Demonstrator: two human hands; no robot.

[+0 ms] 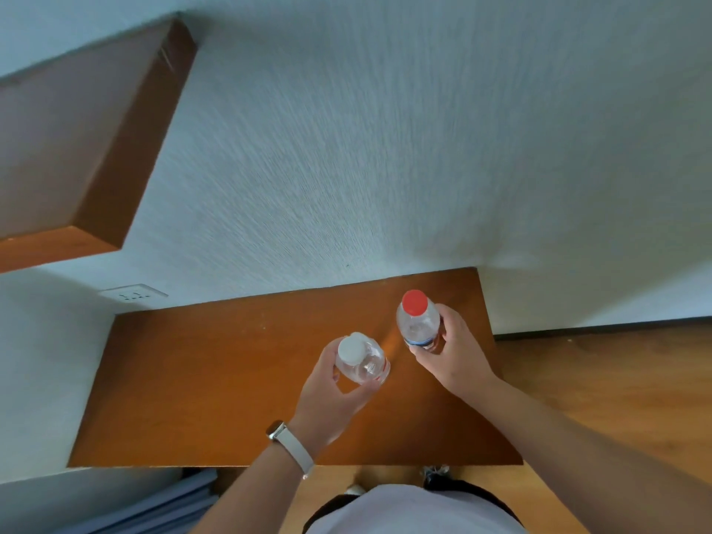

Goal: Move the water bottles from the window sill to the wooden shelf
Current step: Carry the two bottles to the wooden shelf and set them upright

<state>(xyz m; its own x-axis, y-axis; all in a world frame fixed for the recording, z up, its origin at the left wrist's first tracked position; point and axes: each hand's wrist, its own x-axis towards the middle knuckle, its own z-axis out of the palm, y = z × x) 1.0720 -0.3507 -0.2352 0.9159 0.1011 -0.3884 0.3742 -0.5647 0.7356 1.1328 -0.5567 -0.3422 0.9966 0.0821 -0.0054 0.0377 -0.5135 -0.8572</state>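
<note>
My left hand (pixel 331 395) grips a clear water bottle with a white cap (pixel 360 360) from below and the side. My right hand (pixel 454 352) grips a clear water bottle with a red cap (pixel 417 317) and a blue label band. Both bottles stand upright over the right half of the wooden shelf (pixel 215 379), seen from above. Whether their bases touch the shelf surface I cannot tell. The red-capped bottle is farther back, near the wall and the shelf's right end. A pale watch band sits on my left wrist.
A second, higher wooden shelf (pixel 96 140) juts from the white textured wall at upper left. A wall socket (pixel 133 294) sits just left of the lower shelf's back corner. Wood floor (pixel 601 379) lies to the right, grey slats under the shelf at bottom left.
</note>
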